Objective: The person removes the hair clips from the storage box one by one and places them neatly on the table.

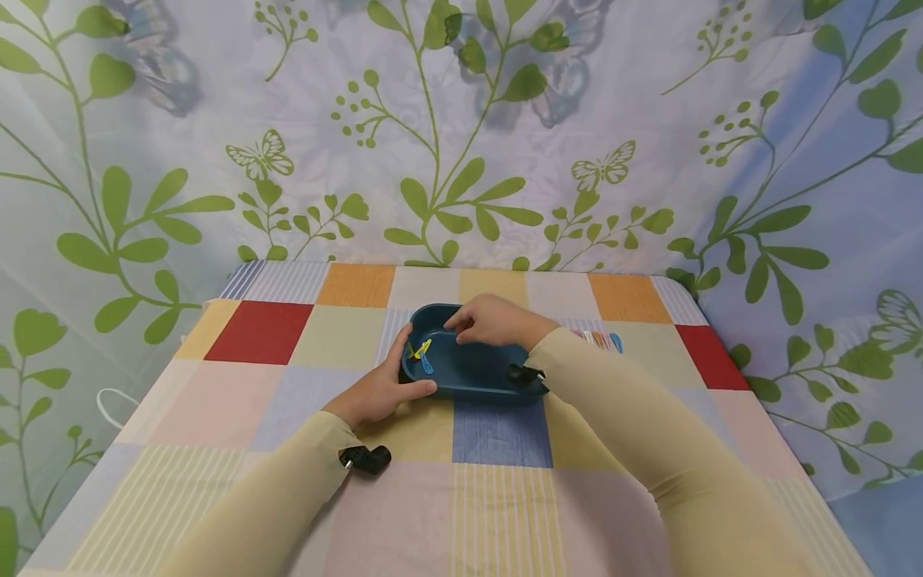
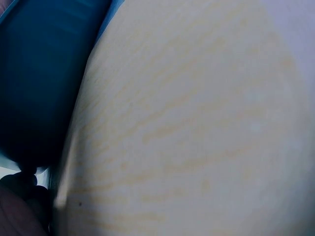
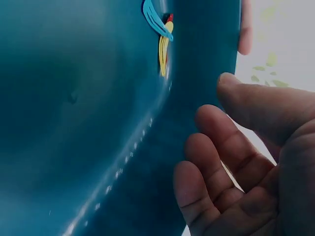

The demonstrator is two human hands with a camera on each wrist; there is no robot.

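Observation:
A dark blue tray [image 1: 476, 394] with rounded corners lies on the table. In its left end are a few small hair clips, among them a yellow clip [image 1: 423, 347] and a blue clip [image 1: 427, 365]; a bit of red shows beside the yellow one in the right wrist view. My left hand [image 1: 378, 393] rests against the tray's left end, fingers along the side and thumb by the front wall. Over the tray's far side is my right hand [image 1: 493, 320]. Its fingers [image 3: 204, 157] are loosely bent, with nothing visible between them and the thumb.
To the right of the tray, partly behind the right forearm, lies a row of colourful clips [image 1: 602, 340]. A patchwork tablecloth [image 1: 404, 513] covers the table. Behind it hangs a leaf-patterned curtain [image 1: 317, 112]. A white cable [image 1: 108, 409] loops at the left edge.

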